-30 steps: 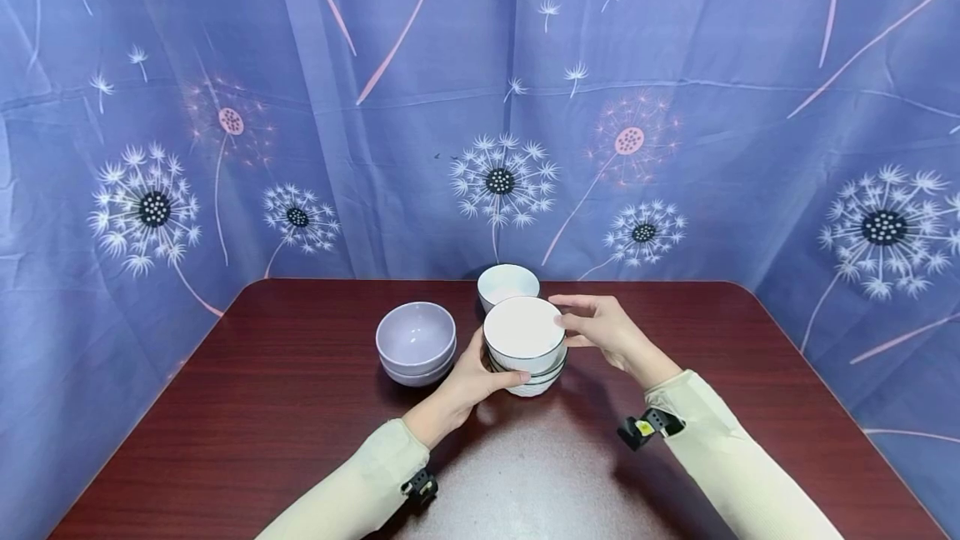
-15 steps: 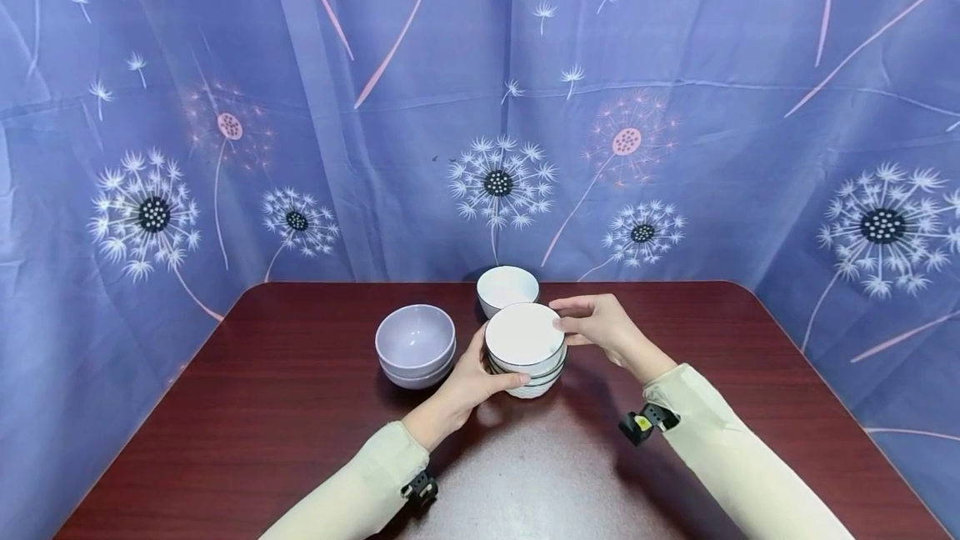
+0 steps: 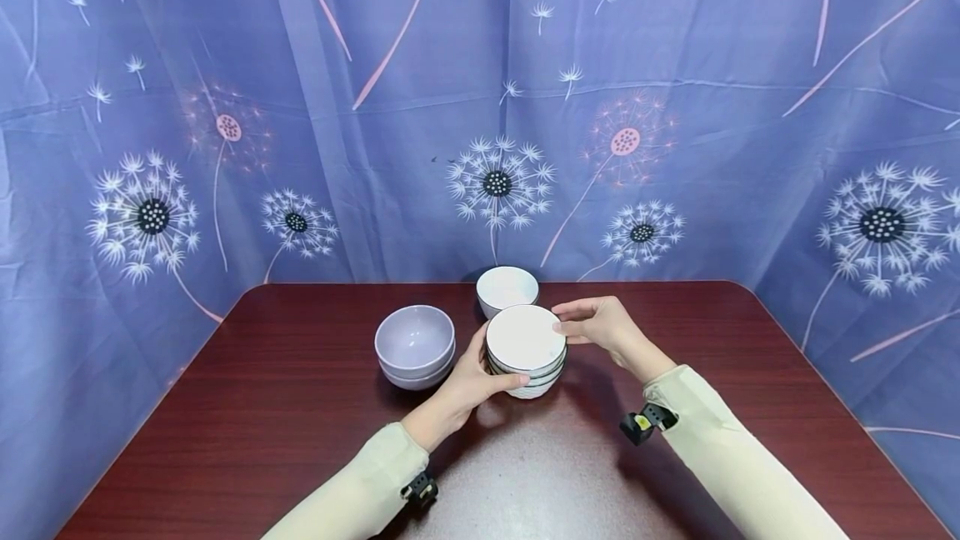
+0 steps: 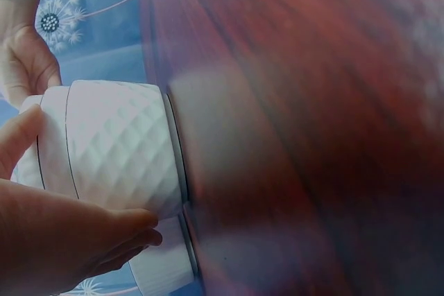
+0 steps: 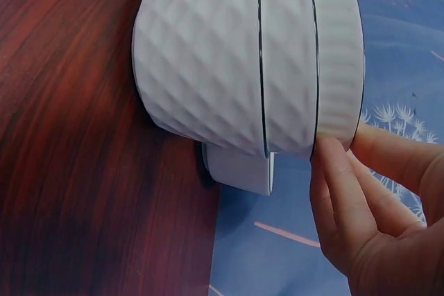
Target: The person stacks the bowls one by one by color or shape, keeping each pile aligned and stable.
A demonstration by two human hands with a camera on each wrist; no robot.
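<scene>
In the head view, three white bowls with thin dark rims (image 3: 525,338) stand nested in one stack near the table's middle. My left hand (image 3: 467,380) grips the stack's left side, thumb across the front and fingers round the back. On the far right, my right hand (image 3: 606,328) pinches the top bowl (image 5: 340,53) at its rim between thumb and fingers. The lowest bowl (image 5: 201,53) has a diamond-dimpled wall, seen from the side in the right wrist view. From the left wrist, the left thumb (image 4: 24,133) overlaps the upper bowls.
Two lilac bowls (image 3: 415,342), nested, stand left of the stack. Another white bowl (image 3: 507,288) sits just behind it, close to the back edge of the dark red wooden table (image 3: 262,423). A blue dandelion-print curtain (image 3: 390,148) hangs behind and at both sides.
The top white bowl has sunk lower into the stack, with the right hand following it slightly down. The left hand keeps its place on the stack's side.
</scene>
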